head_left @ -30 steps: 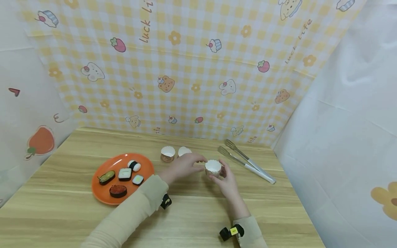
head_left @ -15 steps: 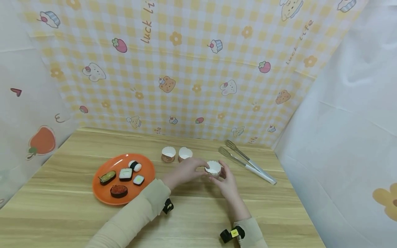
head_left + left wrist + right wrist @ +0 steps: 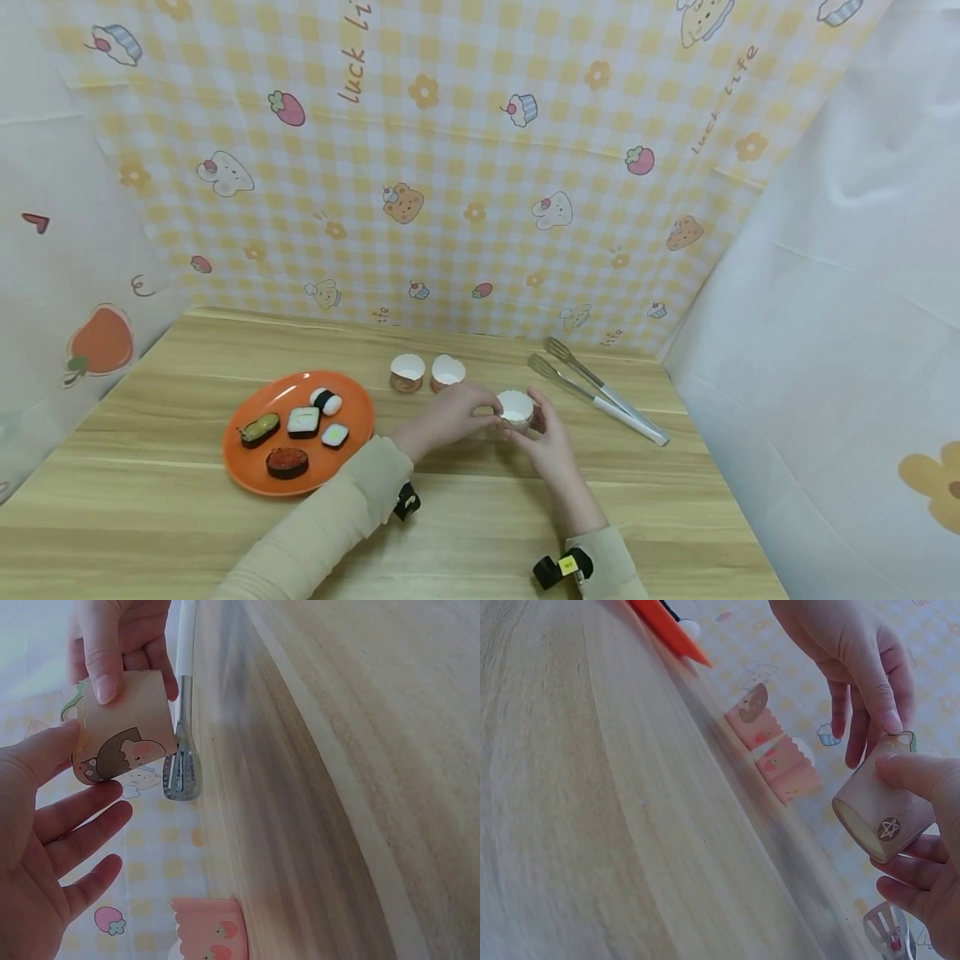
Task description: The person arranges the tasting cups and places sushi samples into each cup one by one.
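Observation:
A small paper baking cup [image 3: 516,408] with a white inside and scalloped rim is held between both hands, above the table. My right hand [image 3: 552,442] grips it from the right, thumb on the near side and fingers round the far side. From the left, my left hand [image 3: 452,414] pinches the rim with thumb and index finger, its other fingers spread. In the left wrist view the cup [image 3: 142,709] shows a cartoon print on its wall. The right wrist view shows its base edge and a round star mark on the cup [image 3: 866,791].
Two more pink-sided baking cups, a left one [image 3: 407,383] and a right one [image 3: 448,371], stand behind the left hand. An orange plate [image 3: 236,433] with several sushi pieces [image 3: 303,421] lies left. Metal tongs [image 3: 626,422] with white handles lie right. A patterned cloth [image 3: 480,167] hangs behind.
My left hand has moved from just left of the cup onto its rim, drawing back from the cups behind. The right hand keeps hold with little movement.

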Demonstrator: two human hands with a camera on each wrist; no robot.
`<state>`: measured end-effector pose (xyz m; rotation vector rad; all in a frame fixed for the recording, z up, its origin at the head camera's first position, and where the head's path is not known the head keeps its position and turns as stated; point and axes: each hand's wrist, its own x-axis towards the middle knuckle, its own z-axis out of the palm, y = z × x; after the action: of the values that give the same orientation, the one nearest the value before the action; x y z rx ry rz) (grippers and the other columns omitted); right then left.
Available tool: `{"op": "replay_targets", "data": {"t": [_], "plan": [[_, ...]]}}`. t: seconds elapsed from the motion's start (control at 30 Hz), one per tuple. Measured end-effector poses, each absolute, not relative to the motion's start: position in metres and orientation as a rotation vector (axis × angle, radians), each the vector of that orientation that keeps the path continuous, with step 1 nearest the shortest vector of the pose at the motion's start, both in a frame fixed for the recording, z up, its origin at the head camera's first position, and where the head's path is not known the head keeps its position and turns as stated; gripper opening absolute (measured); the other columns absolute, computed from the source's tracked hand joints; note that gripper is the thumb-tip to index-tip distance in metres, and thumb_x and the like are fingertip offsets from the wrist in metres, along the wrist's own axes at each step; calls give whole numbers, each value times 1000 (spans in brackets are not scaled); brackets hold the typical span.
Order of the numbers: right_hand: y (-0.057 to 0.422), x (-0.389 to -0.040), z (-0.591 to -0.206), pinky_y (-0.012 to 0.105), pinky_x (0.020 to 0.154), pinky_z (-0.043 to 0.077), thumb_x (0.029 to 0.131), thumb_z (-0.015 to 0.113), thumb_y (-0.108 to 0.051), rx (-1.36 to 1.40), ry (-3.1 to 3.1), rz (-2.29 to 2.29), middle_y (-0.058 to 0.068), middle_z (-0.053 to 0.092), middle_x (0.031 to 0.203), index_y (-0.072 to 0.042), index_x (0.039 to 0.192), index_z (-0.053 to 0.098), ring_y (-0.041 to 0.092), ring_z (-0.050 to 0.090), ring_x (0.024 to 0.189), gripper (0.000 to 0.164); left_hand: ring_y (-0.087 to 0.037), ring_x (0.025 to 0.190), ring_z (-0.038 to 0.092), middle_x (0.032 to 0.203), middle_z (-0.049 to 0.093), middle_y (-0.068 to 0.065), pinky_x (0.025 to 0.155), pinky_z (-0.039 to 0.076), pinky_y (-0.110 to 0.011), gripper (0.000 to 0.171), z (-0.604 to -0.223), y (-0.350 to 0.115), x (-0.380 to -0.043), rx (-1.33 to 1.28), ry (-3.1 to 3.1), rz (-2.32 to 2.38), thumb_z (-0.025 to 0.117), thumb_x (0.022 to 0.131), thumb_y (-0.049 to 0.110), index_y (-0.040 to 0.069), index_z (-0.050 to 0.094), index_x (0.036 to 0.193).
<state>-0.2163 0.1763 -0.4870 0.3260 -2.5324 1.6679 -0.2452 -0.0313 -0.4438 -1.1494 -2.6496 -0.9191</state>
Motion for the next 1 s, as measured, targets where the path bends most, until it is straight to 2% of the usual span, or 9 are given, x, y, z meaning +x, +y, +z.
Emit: {"op": "replay_targets", "data": {"t": [0.47,1.0], "plan": [[176,-219,-493,54,99,39,78,81,-13,288,-2531,1756,18,56,127,-9,147,33,38,51,116,85,-9,93,62,96,68,7,82,50,-28,7,-448,-32,-246,-1158,-2621,-909,70,89,22,16,73,92],[174,-217,-493,54,97,42,77,82,-17,316,-2519,1720,16,59,124,-10,145,37,36,54,112,82,-10,94,61,98,67,6,83,49,-28,8,-445,-34,-246,-1164,-2636,-902,71,87,23,16,72,91]]}}
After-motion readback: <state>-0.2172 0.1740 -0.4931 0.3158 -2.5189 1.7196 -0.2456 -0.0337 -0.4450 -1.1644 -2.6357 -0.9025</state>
